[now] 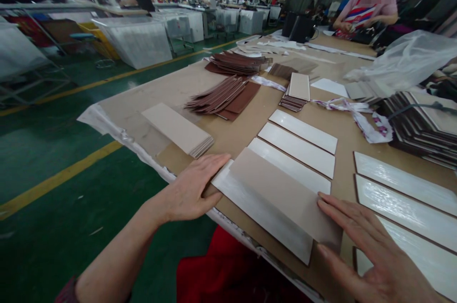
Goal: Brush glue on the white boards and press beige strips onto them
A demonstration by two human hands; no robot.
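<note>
A plain beige rectangular panel (278, 186) lies tilted above a glossy white panel (271, 224) near the table's front edge, covering part of it. My right hand (374, 246) grips the beige panel at its right end, fingers on the far corner and thumb on the near side. At the opposite end, my left hand (194, 188) has its fingers stretched out and thumb apart, close to the left ends of both panels. Whether it presses on either is unclear. Behind them lie more glossy white strips (302, 148) in a row.
A stack of beige panels (178, 129) sits left, with fanned brown pieces (221, 95) behind. A second row of glossy strips (407, 207) and a tied stack (424, 122) stand right. A co-worker (367, 7) works at the far end. Plastic sheeting (403, 57) lies back right.
</note>
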